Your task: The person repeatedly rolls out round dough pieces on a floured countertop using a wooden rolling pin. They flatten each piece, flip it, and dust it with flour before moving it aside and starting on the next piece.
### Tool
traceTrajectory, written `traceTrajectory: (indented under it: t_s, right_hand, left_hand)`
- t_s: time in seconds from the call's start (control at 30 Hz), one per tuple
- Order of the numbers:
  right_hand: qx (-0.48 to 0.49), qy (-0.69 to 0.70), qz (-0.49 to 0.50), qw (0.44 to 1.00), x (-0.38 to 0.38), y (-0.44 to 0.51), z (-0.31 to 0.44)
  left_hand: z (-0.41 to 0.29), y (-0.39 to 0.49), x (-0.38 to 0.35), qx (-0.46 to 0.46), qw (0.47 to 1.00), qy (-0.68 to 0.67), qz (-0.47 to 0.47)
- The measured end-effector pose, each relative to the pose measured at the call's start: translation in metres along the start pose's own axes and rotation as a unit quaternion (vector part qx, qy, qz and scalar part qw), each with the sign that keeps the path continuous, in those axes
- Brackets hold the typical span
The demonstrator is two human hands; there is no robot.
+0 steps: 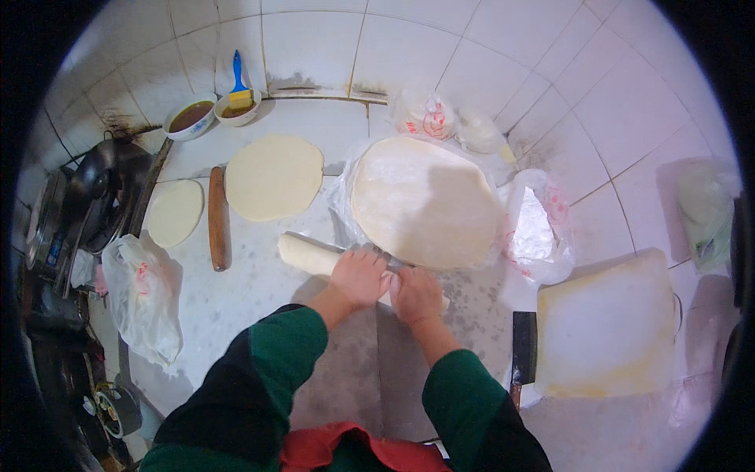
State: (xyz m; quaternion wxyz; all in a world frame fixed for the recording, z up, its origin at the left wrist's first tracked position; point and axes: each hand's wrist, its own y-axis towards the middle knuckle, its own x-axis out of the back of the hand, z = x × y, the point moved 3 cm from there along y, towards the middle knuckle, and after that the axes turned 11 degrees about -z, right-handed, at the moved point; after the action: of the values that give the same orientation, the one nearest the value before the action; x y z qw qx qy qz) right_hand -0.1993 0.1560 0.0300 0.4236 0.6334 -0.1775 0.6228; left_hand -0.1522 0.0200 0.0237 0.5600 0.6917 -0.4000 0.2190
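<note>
A long pale roll of dough (307,255) lies slantwise on the worktop in front of me. My left hand (360,277) is closed over its middle. Beside it, thumbs nearly meeting, my right hand (417,294) grips the dough nearer its right end. Both hands cover much of the roll. Just beyond them rests a large round sheet of dough (407,200) on clear plastic. To the left are a smaller flat dough round (275,177), a wooden rolling pin (217,218) and a little oval dough piece (176,212).
Two bowls of brown liquid, one (193,117) plain and one (238,120) holding a blue-handled brush (238,71), stand at the back left. Plastic bags (144,301) flank the worktop. At right are a cleaver (524,342) and a cutting board (604,330). A wok (109,189) sits far left.
</note>
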Motion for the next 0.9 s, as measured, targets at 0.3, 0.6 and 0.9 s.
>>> traceTrajectory:
  t_s: [0.3,0.6,0.9]
  right_hand:
    - [0.007,0.183,0.129,0.975,0.031,-0.163,0.068]
    - [-0.035,0.083,-0.066,0.994,0.044,-0.096,0.06]
    - [-0.091,0.056,0.003,0.994,-0.027,-0.064,-0.002]
  left_hand:
    - [-0.058,-0.13,0.092,-0.13,0.966,-0.093,0.205]
    - [-0.045,-0.083,0.063,-0.1,0.992,-0.017,-0.08]
    - [-0.021,-0.048,-0.006,-0.075,0.995,-0.041,-0.05]
